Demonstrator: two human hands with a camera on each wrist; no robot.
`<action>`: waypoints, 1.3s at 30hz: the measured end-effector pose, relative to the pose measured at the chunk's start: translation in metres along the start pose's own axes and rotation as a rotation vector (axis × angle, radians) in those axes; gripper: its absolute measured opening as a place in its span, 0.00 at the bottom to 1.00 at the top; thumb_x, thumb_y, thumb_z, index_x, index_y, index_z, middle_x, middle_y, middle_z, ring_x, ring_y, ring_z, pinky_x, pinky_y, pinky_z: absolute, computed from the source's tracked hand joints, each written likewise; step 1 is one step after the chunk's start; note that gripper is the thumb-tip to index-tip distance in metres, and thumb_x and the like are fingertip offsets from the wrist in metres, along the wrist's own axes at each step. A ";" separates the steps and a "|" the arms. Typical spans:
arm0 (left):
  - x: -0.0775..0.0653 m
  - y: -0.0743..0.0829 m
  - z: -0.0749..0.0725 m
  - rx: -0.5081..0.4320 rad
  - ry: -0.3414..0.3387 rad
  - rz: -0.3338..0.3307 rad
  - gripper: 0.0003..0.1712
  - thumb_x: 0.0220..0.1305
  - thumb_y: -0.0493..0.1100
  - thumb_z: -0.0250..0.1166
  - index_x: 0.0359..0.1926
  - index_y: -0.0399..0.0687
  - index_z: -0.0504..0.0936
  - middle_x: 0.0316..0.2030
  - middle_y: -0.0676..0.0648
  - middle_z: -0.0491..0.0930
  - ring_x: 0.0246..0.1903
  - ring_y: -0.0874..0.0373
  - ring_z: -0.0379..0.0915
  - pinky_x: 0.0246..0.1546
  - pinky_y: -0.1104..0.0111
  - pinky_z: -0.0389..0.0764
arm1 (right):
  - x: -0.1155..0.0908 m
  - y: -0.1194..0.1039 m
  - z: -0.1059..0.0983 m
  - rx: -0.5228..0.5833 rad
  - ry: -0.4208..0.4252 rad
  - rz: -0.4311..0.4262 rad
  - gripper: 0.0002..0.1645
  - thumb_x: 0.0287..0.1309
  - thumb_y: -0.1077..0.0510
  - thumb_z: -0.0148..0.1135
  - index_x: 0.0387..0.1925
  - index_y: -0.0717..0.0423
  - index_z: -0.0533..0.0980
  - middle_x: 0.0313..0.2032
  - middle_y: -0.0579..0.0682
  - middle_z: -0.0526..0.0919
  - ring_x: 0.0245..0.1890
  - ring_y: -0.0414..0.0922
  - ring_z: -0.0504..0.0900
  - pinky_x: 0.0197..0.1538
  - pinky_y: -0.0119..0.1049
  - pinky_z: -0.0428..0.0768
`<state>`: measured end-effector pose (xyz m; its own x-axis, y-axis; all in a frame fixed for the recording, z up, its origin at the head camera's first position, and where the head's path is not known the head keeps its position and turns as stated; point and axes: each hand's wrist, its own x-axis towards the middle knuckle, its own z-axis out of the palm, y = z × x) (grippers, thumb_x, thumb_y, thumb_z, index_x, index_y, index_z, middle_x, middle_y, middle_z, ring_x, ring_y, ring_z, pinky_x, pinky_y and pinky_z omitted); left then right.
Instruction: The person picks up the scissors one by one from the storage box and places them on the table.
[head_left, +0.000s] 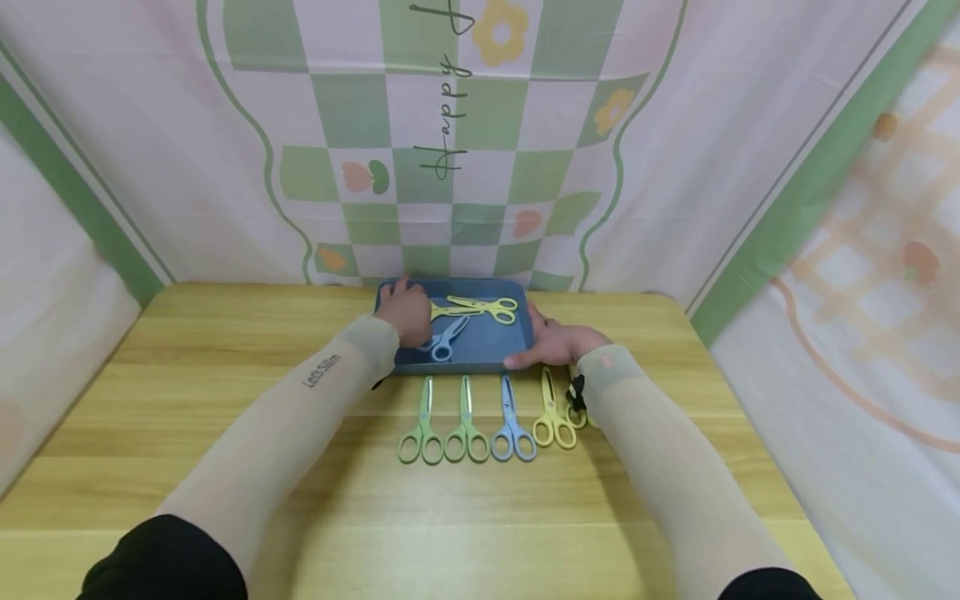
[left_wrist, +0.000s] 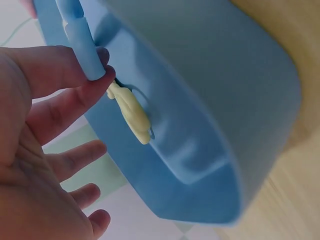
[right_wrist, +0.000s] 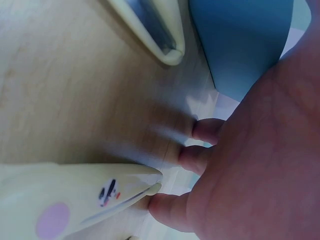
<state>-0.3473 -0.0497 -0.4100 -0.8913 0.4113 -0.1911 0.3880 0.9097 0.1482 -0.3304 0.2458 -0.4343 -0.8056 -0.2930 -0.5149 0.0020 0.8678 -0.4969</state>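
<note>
A blue tray [head_left: 491, 354] stands at the back of the table. My left hand [head_left: 406, 315] reaches over its left part; in the left wrist view, thumb and index finger pinch a blue scissors handle [left_wrist: 86, 47], the other fingers spread apart. Blue scissors [head_left: 447, 340] and yellow scissors [head_left: 491, 308] show inside the tray, partly hidden by the left hand. My right hand [head_left: 558, 340] rests against the tray's right side, thumb at the front corner and fingers extended. Under it, in the right wrist view, lie yellow scissors [right_wrist: 65, 197].
In front of the tray is a row of scissors: green [head_left: 422, 437], green [head_left: 467, 437], blue [head_left: 512, 429], yellow [head_left: 553, 421], and another yellow pair partly covered by the right wrist. A printed curtain [head_left: 420, 108] hangs right behind the wooden table [head_left: 420, 542].
</note>
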 end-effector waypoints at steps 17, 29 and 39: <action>-0.037 -0.017 -0.017 -0.124 0.093 0.003 0.10 0.55 0.37 0.58 0.19 0.47 0.80 0.68 0.41 0.67 0.71 0.36 0.44 0.65 0.37 0.44 | -0.001 -0.001 0.000 -0.007 0.006 0.010 0.92 0.31 0.18 0.71 0.74 0.43 0.16 0.77 0.62 0.29 0.76 0.57 0.33 0.73 0.53 0.42; -0.061 -0.031 -0.011 -0.188 0.175 -0.004 0.11 0.55 0.39 0.64 0.17 0.50 0.80 0.68 0.39 0.67 0.72 0.36 0.42 0.65 0.36 0.43 | 0.002 0.001 0.000 0.001 0.001 0.009 0.92 0.31 0.18 0.71 0.74 0.42 0.15 0.77 0.62 0.30 0.76 0.57 0.34 0.73 0.53 0.43; -0.089 -0.048 -0.001 -0.279 0.305 -0.012 0.12 0.51 0.40 0.67 0.14 0.50 0.78 0.66 0.36 0.67 0.69 0.33 0.47 0.62 0.37 0.47 | 0.006 0.007 0.000 0.015 0.009 -0.002 0.91 0.32 0.20 0.73 0.74 0.41 0.16 0.77 0.61 0.30 0.76 0.57 0.34 0.73 0.54 0.44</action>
<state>-0.2872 -0.1302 -0.3988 -0.9402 0.3270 0.0953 0.3362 0.8464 0.4129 -0.3351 0.2498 -0.4407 -0.8111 -0.2910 -0.5074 0.0091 0.8612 -0.5082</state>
